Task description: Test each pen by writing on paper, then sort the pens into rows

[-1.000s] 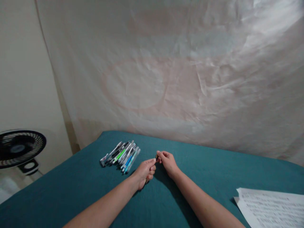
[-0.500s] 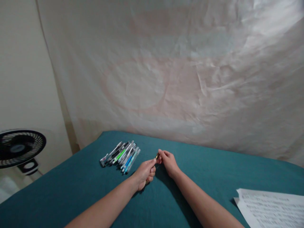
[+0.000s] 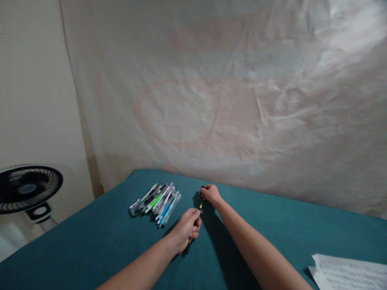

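Note:
My left hand (image 3: 186,228) is closed round a dark pen (image 3: 193,231) with a gold tip that points up toward my right hand. My right hand (image 3: 211,194) is a little farther off, fingers pinched on a small dark piece, apparently the pen's cap (image 3: 202,187), held apart from the pen's tip. Both hands hover just above the teal cloth (image 3: 90,241) that covers the table. A bundle of several pens (image 3: 157,200), white, green, blue and black, lies to the left of my hands.
A printed paper sheet (image 3: 350,273) lies at the table's near right. A black fan (image 3: 26,189) stands beyond the table's left edge. A wrinkled pale sheet (image 3: 226,100) hangs behind the table.
My hands have drawn apart: the right hand moved away up the table with the cap, the left stayed with the pen. The view shifted slightly.

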Available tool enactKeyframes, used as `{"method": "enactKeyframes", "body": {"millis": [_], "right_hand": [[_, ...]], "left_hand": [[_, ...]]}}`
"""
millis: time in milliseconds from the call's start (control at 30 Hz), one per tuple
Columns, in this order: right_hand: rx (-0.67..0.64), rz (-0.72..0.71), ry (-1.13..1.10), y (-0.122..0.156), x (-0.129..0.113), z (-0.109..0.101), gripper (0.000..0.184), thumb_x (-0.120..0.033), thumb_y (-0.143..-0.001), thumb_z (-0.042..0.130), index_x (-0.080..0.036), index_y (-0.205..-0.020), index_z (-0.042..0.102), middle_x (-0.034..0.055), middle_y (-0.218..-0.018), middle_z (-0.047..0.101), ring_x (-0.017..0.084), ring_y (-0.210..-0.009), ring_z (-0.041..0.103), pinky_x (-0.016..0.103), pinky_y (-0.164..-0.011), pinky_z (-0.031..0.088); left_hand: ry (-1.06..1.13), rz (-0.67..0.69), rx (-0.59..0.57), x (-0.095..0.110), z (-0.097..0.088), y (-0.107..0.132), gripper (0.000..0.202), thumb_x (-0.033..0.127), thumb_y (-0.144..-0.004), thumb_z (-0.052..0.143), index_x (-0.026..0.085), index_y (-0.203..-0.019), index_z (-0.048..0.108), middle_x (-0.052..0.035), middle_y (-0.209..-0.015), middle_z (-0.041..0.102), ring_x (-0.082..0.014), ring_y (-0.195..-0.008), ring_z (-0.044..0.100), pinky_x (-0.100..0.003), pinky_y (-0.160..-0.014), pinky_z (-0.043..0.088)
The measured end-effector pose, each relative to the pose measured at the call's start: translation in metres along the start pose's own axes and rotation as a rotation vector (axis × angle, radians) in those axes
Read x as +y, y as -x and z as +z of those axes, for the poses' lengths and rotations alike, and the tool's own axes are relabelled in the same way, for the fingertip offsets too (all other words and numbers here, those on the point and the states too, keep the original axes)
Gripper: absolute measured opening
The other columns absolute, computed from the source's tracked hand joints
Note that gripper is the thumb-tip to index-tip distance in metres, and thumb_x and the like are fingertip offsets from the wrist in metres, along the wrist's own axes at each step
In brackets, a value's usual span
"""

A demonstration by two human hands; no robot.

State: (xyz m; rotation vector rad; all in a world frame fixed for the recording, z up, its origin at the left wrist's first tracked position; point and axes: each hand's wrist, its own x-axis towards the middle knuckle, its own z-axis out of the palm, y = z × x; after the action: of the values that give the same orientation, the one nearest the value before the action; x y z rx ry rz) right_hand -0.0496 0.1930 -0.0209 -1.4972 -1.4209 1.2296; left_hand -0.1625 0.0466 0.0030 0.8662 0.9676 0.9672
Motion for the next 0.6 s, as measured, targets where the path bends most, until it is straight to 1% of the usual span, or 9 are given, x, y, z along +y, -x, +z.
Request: {"method": "enactKeyframes", "body": {"millis": [67,167,233,333,433,533,600], "right_hand": [[-0.018,0.028,0.074,-0.011,-0.001,0.000,0.027,-0.029,-0.084,0.048,-0.015,-0.107,0.051,0.0062,-0.106,0.053,0.017,-0.088,0.055,0.036,-0.074,0.047],[-0.039,0.057,0.159,-0.024,-0.002,-0.003,0.028,-0.029,-0.084,0.048,-0.015,-0.107,0.050,0.0065,-0.107,0.053,0.017,-0.089,0.055,0.037,-0.075,0.047],[-0.040,0.061,0.198,-0.028,-0.002,-0.004,0.027,-0.029,-0.084,0.048,-0.015,-0.107,0.050,0.0064,-0.107,0.053,0.017,-0.088,0.055,0.036,-0.074,0.047],[-0.003,0.040,0.240,-0.029,-0.001,-0.004,0.025,-0.029,-0.084,0.048,-0.015,-0.104,0.052,0.0059,-0.103,0.055,0.016,-0.086,0.056,0.034,-0.073,0.047],[0.052,-0.004,0.276,-0.027,0.001,-0.003,0.020,-0.030,-0.084,0.048,-0.014,-0.094,0.056,0.0042,-0.093,0.059,0.013,-0.077,0.057,0.030,-0.068,0.048],[0.096,-0.054,0.307,-0.024,0.004,-0.003,0.021,-0.032,-0.083,0.049,-0.013,-0.079,0.058,0.0005,-0.072,0.061,0.009,-0.060,0.057,0.025,-0.059,0.047],[0.124,-0.095,0.322,-0.022,0.004,-0.004,0.019,-0.030,-0.078,0.054,-0.013,-0.071,0.059,-0.0001,-0.058,0.060,0.009,-0.049,0.055,0.023,-0.053,0.045]], "left_hand": [[0.009,0.005,-0.017,0.000,-0.001,0.000,0.027,0.041,-0.073,0.052,0.020,-0.083,0.037,0.0078,-0.055,0.038,-0.0003,-0.037,0.021,-0.017,-0.040,0.003],[0.019,-0.003,-0.030,0.001,-0.001,0.000,0.028,0.041,-0.072,0.052,0.020,-0.084,0.037,0.0079,-0.055,0.038,-0.0003,-0.037,0.020,-0.017,-0.041,0.003],[0.026,0.002,-0.026,0.002,-0.001,0.000,0.029,0.041,-0.072,0.053,0.020,-0.084,0.037,0.0078,-0.056,0.038,-0.0002,-0.038,0.020,-0.017,-0.040,0.004],[0.039,0.012,-0.010,0.003,0.000,0.000,0.029,0.040,-0.071,0.054,0.020,-0.084,0.038,0.0076,-0.057,0.038,-0.0002,-0.038,0.021,-0.017,-0.040,0.004],[0.052,0.014,-0.009,0.003,0.001,0.001,0.028,0.039,-0.072,0.054,0.019,-0.084,0.038,0.0074,-0.057,0.038,-0.0002,-0.038,0.021,-0.017,-0.040,0.004],[0.064,0.023,-0.007,0.004,0.002,0.001,0.027,0.038,-0.072,0.054,0.019,-0.083,0.038,0.0072,-0.057,0.038,-0.0001,-0.038,0.021,-0.017,-0.040,0.005],[0.073,0.023,-0.004,0.003,0.001,0.001,0.027,0.038,-0.072,0.054,0.019,-0.083,0.039,0.0071,-0.057,0.039,-0.0001,-0.038,0.021,-0.017,-0.040,0.005]]}}
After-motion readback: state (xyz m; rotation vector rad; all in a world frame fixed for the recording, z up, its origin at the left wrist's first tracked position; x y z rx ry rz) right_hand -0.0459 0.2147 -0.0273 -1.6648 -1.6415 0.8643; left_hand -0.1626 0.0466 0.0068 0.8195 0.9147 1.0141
